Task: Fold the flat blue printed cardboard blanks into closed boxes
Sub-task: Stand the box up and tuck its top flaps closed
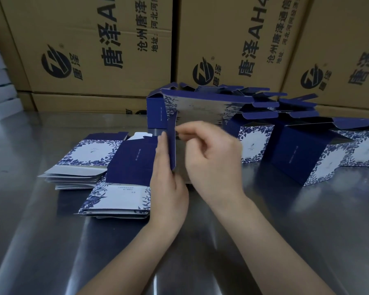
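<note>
Blue blank [192, 107] upright over the surface [51, 241], half-formed, left hand [168, 177] pressing flat-fingered against its end flap [172, 145], right hand [211, 154] curled, grip lost in blur, so best crease squarely along the score.

The left forearm [134, 254] and right forearm [273, 239] rise from the lower edge, the 2 converging. The left hand [168, 177] stands on edge, fingers straight, together, pointing up. Just beside it, the right hand [211, 158] is blurred, fingers curled, thumb and forefinger reaching leftward.
</note>
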Available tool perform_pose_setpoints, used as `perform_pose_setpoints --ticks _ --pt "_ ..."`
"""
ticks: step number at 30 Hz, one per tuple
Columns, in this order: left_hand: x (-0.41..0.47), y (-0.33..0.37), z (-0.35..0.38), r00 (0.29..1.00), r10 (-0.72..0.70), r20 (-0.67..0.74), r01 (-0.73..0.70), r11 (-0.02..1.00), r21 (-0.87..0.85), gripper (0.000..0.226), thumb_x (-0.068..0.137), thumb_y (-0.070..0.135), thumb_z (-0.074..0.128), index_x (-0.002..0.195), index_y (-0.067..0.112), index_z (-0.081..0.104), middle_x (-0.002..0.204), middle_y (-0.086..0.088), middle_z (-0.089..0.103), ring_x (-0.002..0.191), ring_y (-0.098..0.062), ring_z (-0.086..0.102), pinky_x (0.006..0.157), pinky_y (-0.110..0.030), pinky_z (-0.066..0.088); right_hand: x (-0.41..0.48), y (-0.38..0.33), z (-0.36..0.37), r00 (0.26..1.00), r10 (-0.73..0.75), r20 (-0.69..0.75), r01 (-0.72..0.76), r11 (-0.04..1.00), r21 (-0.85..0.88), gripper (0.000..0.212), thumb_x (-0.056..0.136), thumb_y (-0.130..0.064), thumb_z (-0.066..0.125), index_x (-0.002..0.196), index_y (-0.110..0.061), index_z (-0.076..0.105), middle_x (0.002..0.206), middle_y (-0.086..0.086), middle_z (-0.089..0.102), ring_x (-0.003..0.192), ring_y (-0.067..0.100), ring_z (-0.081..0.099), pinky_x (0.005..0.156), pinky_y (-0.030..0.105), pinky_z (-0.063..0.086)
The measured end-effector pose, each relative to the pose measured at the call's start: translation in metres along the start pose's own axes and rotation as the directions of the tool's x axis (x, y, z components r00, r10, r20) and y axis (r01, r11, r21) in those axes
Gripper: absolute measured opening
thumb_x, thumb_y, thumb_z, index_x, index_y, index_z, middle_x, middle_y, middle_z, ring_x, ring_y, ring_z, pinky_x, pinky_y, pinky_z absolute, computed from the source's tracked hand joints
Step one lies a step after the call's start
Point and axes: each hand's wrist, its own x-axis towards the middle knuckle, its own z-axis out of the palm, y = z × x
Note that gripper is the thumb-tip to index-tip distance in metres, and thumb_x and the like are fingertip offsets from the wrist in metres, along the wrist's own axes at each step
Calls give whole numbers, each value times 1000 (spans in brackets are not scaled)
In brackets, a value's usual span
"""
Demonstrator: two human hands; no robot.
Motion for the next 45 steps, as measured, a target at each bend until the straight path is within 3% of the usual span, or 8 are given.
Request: perform_pose_setpoints --ticks 3,6,10,14,20,26,39,45 --pt "-1 5 -1 1000 17 -27 -17 1000 10 85 89 -15 38 149 43 23 158 10 35 143 -6 34 113 -31 31 2 5 -19 942 -189 -276 194 981 -9 27 78 7 43 77 0 69 73 7 66 67 21 64 58 34 51" --pt "-2 7 -2 1000 -2 -21 1 1000 -18 78 87 -17 34 151 28 30 157 5 37 144 -9 33 115 -34 30 8 27 -35 901 23 -433 -7 999 38 29 77 6 45 93 -11 63 90 5 64 79 19 61 61 26 45" --pt "-1 8 -4 1000 -23 -4 22 997 -78 75 87 -16 33 149 26 33 156 2 40 144 -11 34 118 -43 31 13 66 -38 881 469 -70 -426 847 318 52 91 -11 58 134 -35 38 140 -6 46 126 9 47 97 25 40" --pt "0 10 -7 999 -15 40 20 993 -120 71 82 9 41 146 41 34 155 12 38 143 -2 32 118 -40 32 7 91 -27 787 555 269 -614 664 428 67 95 -30 58 149 -42 20 156 -9 28 140 7 32 104 25 32" --pt "0 15 -11 988 88 124 -58 971 -231 49 89 45 41 138 45 37 157 10 34 145 1 26 121 -31 24 1 100 -21 713 598 365 -684 477 552 27 94 -35 59 112 -54 53 133 -15 59 115 6 61 103 35 48" --pt "8 17 -17 993 61 99 -34 967 -251 36 94 30 42 126 38 57 149 13 41 136 9 34 105 -7 28 3 98 -26 714 581 392 -667 393 633 32 92 -23 63 112 -47 57 115 -15 70 105 11 68 78 25 57" --pt "20 17 -24 982 -77 172 148 881 -450 16 74 23 60 77 34 72 146 14 47 141 3 33 115 -50 32 6 95 -31 655 641 400 -715 354 602 29 87 -15 67 112 -30 63 96 -1 76 81 14 73 58 21 54" --pt "23 19 -22 964 -187 187 246 893 -377 29 70 19 54 81 40 72 150 19 40 130 5 47 100 -44 47 6 99 -27 642 665 382 -716 341 609 27 85 -13 68 104 -33 65 90 1 77 74 15 73 58 23 57"
